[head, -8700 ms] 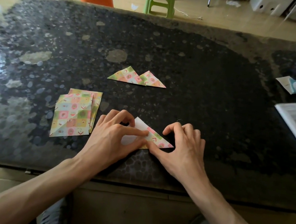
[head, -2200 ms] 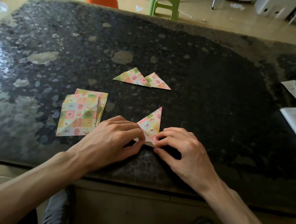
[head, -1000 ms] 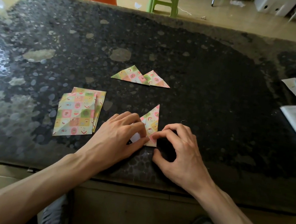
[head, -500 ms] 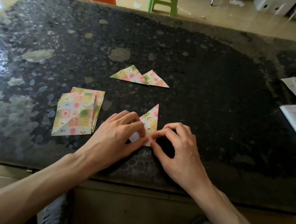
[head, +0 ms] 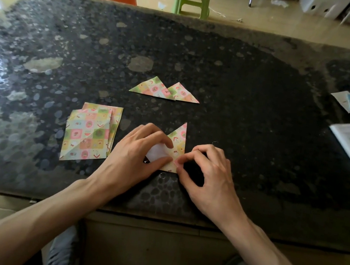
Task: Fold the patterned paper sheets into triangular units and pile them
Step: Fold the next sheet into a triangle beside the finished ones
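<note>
Patterned paper, partly folded into a triangular unit (head: 178, 143), is lying on the dark stone table (head: 254, 94) near its front edge, directly between the two hands. The unit's long axis is running away from the person: its sharp tip is pointing toward the far side, and its straight right edge is standing nearly upright in the view. The left hand (head: 135, 160) is covering the unit's left half, with fingers curled over a white flap of the paper's reverse side and the thumb pressing beside it. The right hand (head: 208, 178) is meeting it at the unit's lower right corner, where forefinger and thumb are pinching the edge; the fingertips (head: 178, 160) of both hands are almost touching there. Both hands are thus clamped on the same piece, close together, neither clearly nearer. The step in hand is judged to be folding in the white flap, which calls for a crease along the diagonal under the left hand. Two finished triangles (head: 164, 90) are lying side by side farther back, slightly overlapping; no pile is formed yet. Unfolded sheets (head: 88, 134) are waiting in a stack just left of the left hand.
</note>
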Tool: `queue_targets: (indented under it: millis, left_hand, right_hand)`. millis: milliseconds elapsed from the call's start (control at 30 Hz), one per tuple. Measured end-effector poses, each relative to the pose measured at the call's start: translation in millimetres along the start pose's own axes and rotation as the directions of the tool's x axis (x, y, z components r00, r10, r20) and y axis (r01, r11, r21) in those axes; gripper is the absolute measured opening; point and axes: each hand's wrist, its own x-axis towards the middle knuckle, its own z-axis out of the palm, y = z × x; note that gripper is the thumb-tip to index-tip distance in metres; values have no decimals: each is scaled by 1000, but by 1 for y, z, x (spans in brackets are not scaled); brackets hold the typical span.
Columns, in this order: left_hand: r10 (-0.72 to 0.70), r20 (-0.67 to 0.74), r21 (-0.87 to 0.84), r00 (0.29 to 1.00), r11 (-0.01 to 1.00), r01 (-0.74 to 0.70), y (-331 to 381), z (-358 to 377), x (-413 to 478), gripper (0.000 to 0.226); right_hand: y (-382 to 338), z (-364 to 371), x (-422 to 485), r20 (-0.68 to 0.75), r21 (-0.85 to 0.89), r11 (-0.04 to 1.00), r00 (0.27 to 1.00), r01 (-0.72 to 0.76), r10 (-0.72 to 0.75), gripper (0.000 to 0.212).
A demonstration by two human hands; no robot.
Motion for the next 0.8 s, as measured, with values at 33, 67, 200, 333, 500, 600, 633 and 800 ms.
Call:
queue_targets:
  millis: [33, 67, 200, 333, 500, 600, 633, 800]
  left_hand:
    - [-13, -7, -2, 1000, 1000, 13, -1, -1, 1, 20]
    - [-24, -21, -2, 999, 1000, 24, -2, -2, 3, 18]
    - [-51, -38, -53, 998, 997, 49, -4, -6, 6, 19]
    - [2, 71, -29, 997, 1000, 0, -4, -4, 2, 27]
    - [-21, 91, -21, 996, 1000, 23, -6, -1, 1, 25]
    - [-41, 88, -24, 995, 999, 43, -8, 0, 1, 30]
    - [-50, 85, -18, 995, 999, 51, -8, 0, 1, 34]
    - [-70, 80, 20, 994, 997, 68, -8, 2, 0, 52]
  right_hand:
    - [0, 0, 0, -3, 2, 1000, 1000, -1, 1, 15]
    - [0, 0, 0, -4, 4, 1000, 1000, -2, 2, 15]
    - [1, 1, 1, -5, 9, 1000, 1000, -4, 4, 16]
    - [1, 1, 1, -4, 6, 1000, 1000, 1, -1, 16]
    - [1, 1, 1, -7, 14, 1000, 1000, 4, -4, 17]
    - [1, 1, 1, -4, 11, 1000, 1000, 0, 0, 18]
    - [1, 1, 1, -4, 16, 1000, 1000, -2, 3, 18]
    - [1, 1, 3, 0, 39, 999, 1000, -9, 9, 16]
